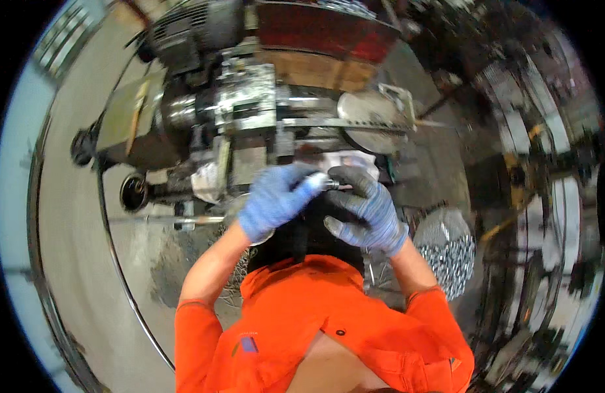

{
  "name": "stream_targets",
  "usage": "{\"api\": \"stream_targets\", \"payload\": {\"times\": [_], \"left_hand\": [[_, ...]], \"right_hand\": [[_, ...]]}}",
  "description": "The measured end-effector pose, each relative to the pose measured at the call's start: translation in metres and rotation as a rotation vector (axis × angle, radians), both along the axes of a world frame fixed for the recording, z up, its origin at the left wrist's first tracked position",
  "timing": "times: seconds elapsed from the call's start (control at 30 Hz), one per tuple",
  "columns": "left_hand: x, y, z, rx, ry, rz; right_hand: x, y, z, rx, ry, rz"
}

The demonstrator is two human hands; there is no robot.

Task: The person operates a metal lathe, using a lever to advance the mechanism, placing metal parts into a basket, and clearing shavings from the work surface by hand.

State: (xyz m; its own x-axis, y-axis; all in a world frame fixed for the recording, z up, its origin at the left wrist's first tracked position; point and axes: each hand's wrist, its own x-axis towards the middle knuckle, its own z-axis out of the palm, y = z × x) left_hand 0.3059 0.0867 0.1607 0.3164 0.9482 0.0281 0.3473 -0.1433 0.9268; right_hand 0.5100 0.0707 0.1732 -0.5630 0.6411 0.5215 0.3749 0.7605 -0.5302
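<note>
My left hand, in a blue knitted glove, has its fingertips pinched together at one end of a small shiny metal piece. My right hand, its blue glove darkened with grime at the fingers, curls its fingers around the other end. The right thumb stands lower and apart from the piece. Blur and the gloves hide its exact kind. Both hands meet in front of my body, over the near side of a machine with a greasy metal block and horizontal shafts. A whitish cloth lies just beyond the right fingers.
An electric motor and a red bin stand at the back. A handwheel juts out at left. Right of me, many shiny small metal parts fill a container. Metal shavings lie on the floor; racks of materials line the right.
</note>
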Motion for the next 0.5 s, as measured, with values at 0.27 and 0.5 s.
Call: {"api": "stream_targets", "payload": {"times": [0.27,0.5], "left_hand": [[-0.018,-0.008,-0.023,-0.023,-0.186,0.141],[-0.048,-0.005,-0.024,-0.014,-0.121,0.161]], "right_hand": [[-0.048,0.009,0.015,0.072,-0.195,0.057],[-0.079,0.023,0.028,0.09,-0.294,0.118]]}}
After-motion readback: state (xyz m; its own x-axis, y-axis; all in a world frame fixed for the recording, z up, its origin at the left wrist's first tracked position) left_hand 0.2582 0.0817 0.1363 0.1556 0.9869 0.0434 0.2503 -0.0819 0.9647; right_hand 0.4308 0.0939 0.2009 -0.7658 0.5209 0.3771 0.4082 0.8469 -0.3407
